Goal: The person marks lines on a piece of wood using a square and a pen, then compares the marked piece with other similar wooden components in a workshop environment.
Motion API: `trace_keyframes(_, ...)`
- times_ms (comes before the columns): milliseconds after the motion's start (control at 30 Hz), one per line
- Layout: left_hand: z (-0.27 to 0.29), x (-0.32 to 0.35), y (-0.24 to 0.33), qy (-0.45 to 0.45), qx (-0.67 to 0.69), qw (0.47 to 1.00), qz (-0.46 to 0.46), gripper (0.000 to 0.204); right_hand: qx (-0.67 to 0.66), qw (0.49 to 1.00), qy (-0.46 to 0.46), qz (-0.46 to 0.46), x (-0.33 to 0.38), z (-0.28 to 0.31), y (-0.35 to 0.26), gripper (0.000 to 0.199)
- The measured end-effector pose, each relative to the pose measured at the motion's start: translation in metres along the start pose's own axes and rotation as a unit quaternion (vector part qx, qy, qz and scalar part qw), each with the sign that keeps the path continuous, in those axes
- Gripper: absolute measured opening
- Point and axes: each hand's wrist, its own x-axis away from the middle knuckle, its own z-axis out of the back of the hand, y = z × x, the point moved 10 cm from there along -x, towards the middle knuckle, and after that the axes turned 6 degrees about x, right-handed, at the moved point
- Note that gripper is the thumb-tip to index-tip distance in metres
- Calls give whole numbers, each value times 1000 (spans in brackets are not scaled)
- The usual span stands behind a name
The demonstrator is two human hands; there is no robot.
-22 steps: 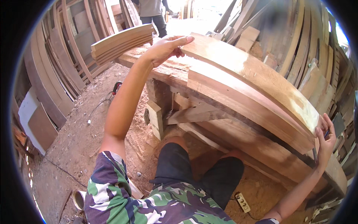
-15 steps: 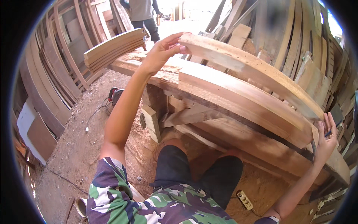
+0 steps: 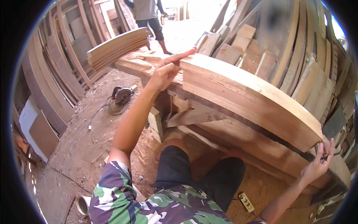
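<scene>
A pale, curved wooden board (image 3: 253, 82) rests on top of a similar thick wooden piece (image 3: 238, 102) on the workbench. At the board's left end is my left hand (image 3: 164, 74). Its index finger stretches across the end and the other fingers curl against it. By the right end, my right hand (image 3: 319, 162) has its fingers partly raised, touching the corner. A thin dark stick, like a pencil (image 3: 337, 153), sticks out between those fingers. Most of it is hidden.
Several curved boards lie stacked (image 3: 117, 48) at the bench's far left. A circular saw (image 3: 123, 95) with its cord sits on the dusty floor. A power strip (image 3: 246, 202) lies near my legs. Planks (image 3: 242, 39) lean along the right; another person (image 3: 148, 18) stands beyond the bench.
The curved board has come down from its raised, tilted position onto the piece below. Both hands moved lower with it. My left hand's grip has loosened, with its index finger now straight.
</scene>
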Motion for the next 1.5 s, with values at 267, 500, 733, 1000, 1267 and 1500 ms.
trace_keyframes(267, 26, 42, -24, 209, -31, 974, 79, 53, 1, 999, -27, -19, -2, 2, 15, 51)
trace_keyframes(500, -20, 41, 32, 201, -57, 978, -2, 51, -42, 998, -14, -40, -13, 4, 18, 51)
trace_keyframes(733, -136, 37, 137, 182, -177, 924, -285, 42, -192, 977, -12, -90, -117, 24, 121, 58)
trace_keyframes(1000, -154, 43, 142, 160, -121, 925, -323, 46, -225, 962, -17, -153, -111, 13, 142, 66)
trace_keyframes(1267, -87, 32, 98, 159, -99, 969, -163, 52, -165, 983, -15, -83, -89, 17, 105, 62)
trace_keyframes(1500, -10, 33, 13, 204, -6, 979, -20, 46, -30, 997, 39, -58, -22, -1, 11, 54)
